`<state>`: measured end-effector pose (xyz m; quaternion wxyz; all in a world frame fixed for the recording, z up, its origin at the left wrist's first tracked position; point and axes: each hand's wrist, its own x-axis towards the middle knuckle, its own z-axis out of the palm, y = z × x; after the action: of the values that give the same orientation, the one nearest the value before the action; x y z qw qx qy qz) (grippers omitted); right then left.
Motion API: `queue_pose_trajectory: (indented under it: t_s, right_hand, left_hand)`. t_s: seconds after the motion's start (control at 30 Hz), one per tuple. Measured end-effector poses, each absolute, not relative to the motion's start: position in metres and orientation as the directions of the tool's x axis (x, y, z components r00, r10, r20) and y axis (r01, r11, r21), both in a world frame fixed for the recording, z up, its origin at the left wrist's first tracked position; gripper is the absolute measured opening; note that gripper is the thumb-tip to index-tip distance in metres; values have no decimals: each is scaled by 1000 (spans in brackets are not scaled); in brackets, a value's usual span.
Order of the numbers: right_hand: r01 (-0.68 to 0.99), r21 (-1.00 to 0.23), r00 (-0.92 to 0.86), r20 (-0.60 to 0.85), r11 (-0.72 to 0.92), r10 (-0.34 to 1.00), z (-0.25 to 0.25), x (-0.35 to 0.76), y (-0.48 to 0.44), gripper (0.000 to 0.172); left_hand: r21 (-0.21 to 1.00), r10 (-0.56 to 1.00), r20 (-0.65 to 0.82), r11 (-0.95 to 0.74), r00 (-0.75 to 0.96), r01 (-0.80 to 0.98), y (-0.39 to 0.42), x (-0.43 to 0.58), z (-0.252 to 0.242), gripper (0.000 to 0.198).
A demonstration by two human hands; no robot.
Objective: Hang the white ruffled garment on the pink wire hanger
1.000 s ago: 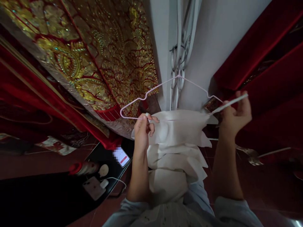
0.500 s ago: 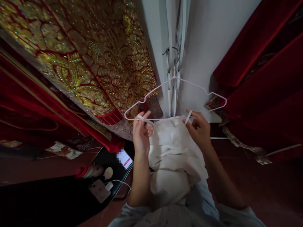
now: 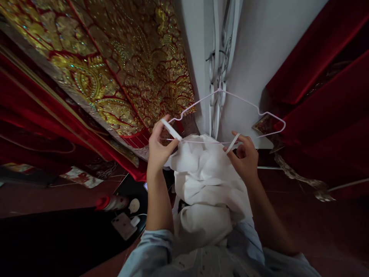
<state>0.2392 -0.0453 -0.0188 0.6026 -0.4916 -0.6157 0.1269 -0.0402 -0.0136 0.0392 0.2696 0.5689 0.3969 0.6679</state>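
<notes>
A white garment hangs down in front of my body, its top edge beside the lower bar of a pale pink hanger. My left hand holds a white strap, stretched between index finger and thumb at the hanger's left end, which it partly hides. On the other side, my right hand pinches a second white strap near the right part of the bar. The hanger's metal hook rests among white hanging loops.
Gold-embroidered red cloth hangs at the left, dark red garments at the right. On a black surface at lower left lie a phone, a red-capped bottle and a round pale item.
My left hand has moved left and up, spreading its strap wider across the hanger's left end. The lit phone is now mostly hidden. My right hand keeps its strap, with little movement.
</notes>
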Motion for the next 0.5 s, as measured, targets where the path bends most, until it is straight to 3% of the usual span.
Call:
queue_pose_trajectory:
  t_s: [0.17, 0.23, 0.33, 0.4, 0.5]
  right_hand:
    - [469, -738, 191, 621, 485, 760, -20, 243, -45, 48]
    - [476, -743, 195, 611, 471, 767, -20, 245, -44, 50]
    - [474, -743, 190, 610, 472, 769, -20, 244, -44, 50]
    - [475, -724, 157, 628, 499, 762, -21, 240, -45, 47]
    - [473, -690, 105, 662, 548, 742, -24, 231, -49, 42]
  left_hand:
    - [790, 849, 527, -506, 39, 346, -7, -32, 74, 21]
    - [780, 837, 545, -523, 38, 344, -4, -32, 74, 20]
    - [816, 794, 578, -562, -187, 134, 1, -34, 52, 42]
    - [830, 792, 449, -541, -414, -136, 0, -30, 30, 51]
    - [806, 916, 191, -351, -352, -477, -13, -7, 7, 49]
